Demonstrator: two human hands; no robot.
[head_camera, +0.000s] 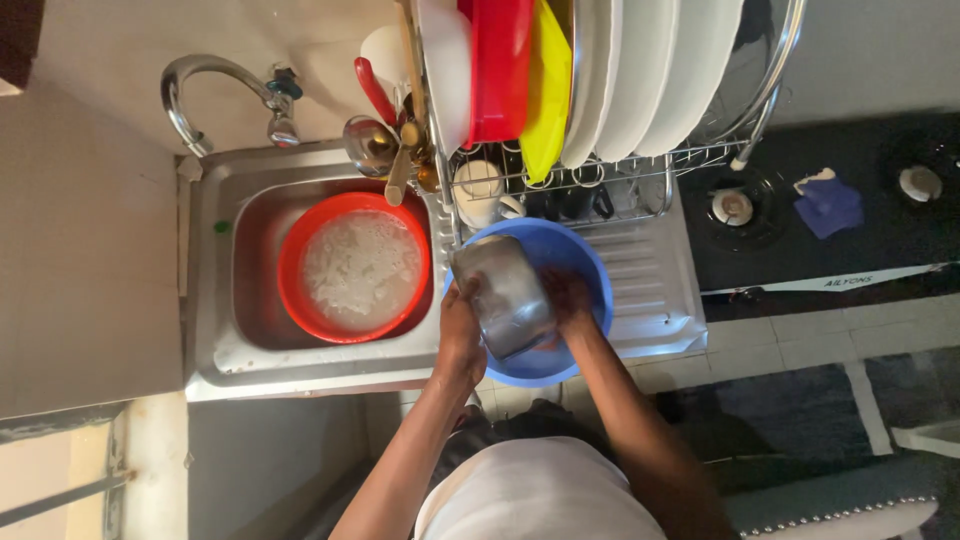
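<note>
Both hands grip a smooth steel pot (503, 295) over a round blue basin (590, 270).

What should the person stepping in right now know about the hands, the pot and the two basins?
Left hand: grips the rim side of the steel pot.
Right hand: on the pot's other side, partly hidden behind it.
Pot: held tilted over the blue basin, which sits on the drainboard.
Red basin: in the sink, full of sudsy water.
Done: plates and other items already stand in the dish rack.
Left: the pot is not yet in the rack. Whether it is fully clean cannot be told from here.
</note>
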